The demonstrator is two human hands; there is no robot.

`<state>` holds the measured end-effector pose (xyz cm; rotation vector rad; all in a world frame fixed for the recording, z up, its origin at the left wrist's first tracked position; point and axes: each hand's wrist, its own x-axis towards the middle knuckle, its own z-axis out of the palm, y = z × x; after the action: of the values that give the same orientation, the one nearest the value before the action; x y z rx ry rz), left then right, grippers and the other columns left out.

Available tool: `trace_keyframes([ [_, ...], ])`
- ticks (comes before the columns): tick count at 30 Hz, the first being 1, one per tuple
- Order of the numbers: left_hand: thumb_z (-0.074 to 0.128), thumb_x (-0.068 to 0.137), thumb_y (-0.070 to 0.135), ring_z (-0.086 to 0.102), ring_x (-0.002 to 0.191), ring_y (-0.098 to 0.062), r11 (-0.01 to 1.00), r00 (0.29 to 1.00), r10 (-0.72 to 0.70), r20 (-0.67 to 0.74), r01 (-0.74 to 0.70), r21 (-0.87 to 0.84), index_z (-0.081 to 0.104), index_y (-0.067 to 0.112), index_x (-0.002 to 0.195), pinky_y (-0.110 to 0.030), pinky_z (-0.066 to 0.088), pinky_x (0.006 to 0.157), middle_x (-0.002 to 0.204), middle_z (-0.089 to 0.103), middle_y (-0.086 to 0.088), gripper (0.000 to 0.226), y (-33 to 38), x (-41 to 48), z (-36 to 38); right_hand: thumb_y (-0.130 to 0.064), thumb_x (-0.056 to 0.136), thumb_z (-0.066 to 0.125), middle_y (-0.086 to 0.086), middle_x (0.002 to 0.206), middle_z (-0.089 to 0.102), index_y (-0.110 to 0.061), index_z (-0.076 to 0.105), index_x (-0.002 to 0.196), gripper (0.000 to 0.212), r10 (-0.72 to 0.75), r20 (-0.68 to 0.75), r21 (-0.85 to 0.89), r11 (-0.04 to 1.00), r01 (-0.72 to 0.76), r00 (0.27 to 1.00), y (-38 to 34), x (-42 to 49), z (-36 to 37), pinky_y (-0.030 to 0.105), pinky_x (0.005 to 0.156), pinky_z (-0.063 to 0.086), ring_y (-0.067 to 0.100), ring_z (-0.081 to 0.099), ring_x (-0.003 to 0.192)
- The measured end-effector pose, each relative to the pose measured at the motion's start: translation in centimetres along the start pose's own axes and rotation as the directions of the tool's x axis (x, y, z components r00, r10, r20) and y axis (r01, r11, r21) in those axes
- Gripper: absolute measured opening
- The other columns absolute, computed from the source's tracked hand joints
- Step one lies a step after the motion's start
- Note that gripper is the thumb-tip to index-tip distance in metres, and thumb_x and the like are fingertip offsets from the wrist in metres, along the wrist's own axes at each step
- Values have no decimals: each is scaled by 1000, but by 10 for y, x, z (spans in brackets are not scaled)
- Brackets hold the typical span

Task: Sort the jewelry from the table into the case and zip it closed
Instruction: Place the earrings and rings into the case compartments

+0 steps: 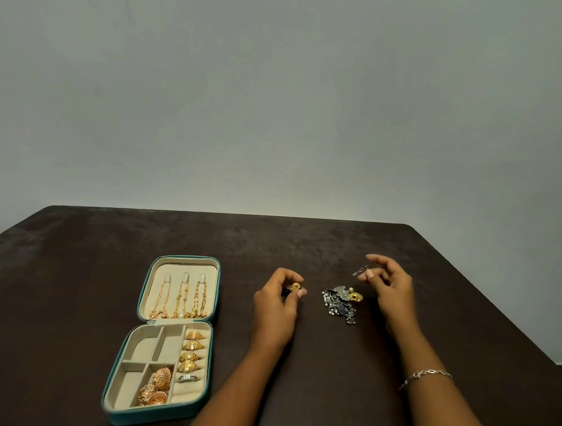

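Observation:
An open teal jewelry case (142,302) lies flat on the dark table (102,239), left of both hands. Its lid holds three gold chains (180,297); its tray holds several gold rings (193,350), a silver ring (188,378) and gold dome earrings (155,388). My left hand (275,308) pinches a small gold earring (295,287) right of the case. My right hand (389,287) pinches a small silver piece (359,270) above a pile of silver and gold jewelry (341,303) lying between my hands.
The table's far edge meets a plain grey wall (282,95). Its right edge runs diagonally past my right forearm, which wears a silver bracelet (424,377). Bare tabletop surrounds the case and pile.

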<state>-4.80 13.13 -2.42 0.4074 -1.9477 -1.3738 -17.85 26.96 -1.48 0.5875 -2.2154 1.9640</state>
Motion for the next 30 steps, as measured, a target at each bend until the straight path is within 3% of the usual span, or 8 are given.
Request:
trace_keyframes([
  [4,64,80,2,62,75,1,1000,1000,-23,19,23,0,54,33,74,-13,44,63,71,63,13,33,1,-8,-1,9,85,53,8,70,65,-18,56,85,27,55,39,24,998,-56,998,3,-6,-2,30,74,47,14,63,70],
  [8,64,80,3,66,79,-7,999,999,-32,27,32,-12,56,31,74,-22,48,68,75,66,10,30,5,-22,-9,8,85,53,9,80,69,-17,55,85,25,77,138,-31,997,-73,987,-1,-13,-4,34,81,49,23,65,84],
  [15,64,80,-2,65,71,2,994,995,-71,65,75,-73,54,27,81,-12,48,65,76,70,8,31,10,-31,-16,20,74,54,1,96,66,-21,62,71,42,102,224,-278,960,-37,969,-6,-22,-14,25,86,41,13,58,97],
  [18,65,78,-3,67,73,-5,991,994,-83,77,90,-98,57,26,81,-26,55,70,78,71,2,30,10,-31,-16,17,73,60,0,103,62,-23,66,78,41,114,285,-337,942,-12,952,-8,-28,-17,25,92,42,13,56,100],
  [22,66,77,-4,68,79,-8,992,992,-73,98,83,-99,62,27,79,-33,57,72,79,70,2,31,11,-33,-17,5,75,68,0,99,61,-14,69,86,23,67,279,-429,901,62,958,-12,-32,-15,21,88,39,11,53,96],
  [26,65,77,-6,67,81,-6,990,990,-77,115,90,-112,63,26,77,-24,56,68,83,71,1,32,12,-35,-18,-1,75,70,-2,89,62,-17,66,74,17,27,251,-470,877,98,968,-10,-32,-14,22,80,38,13,55,91],
  [28,66,77,-7,67,80,-2,986,988,-90,125,106,-132,63,25,77,-21,55,67,83,71,1,32,12,-35,-18,-2,76,69,-1,88,64,-14,67,76,12,12,201,-428,901,77,980,-8,-32,-16,23,77,39,14,58,89],
  [30,67,76,-6,67,82,-2,980,986,-101,131,122,-159,64,25,80,-26,56,74,85,71,1,31,11,-35,-18,-1,79,67,2,92,67,-9,67,79,8,15,136,-269,963,22,991,-9,-32,-17,22,74,42,13,61,87],
])
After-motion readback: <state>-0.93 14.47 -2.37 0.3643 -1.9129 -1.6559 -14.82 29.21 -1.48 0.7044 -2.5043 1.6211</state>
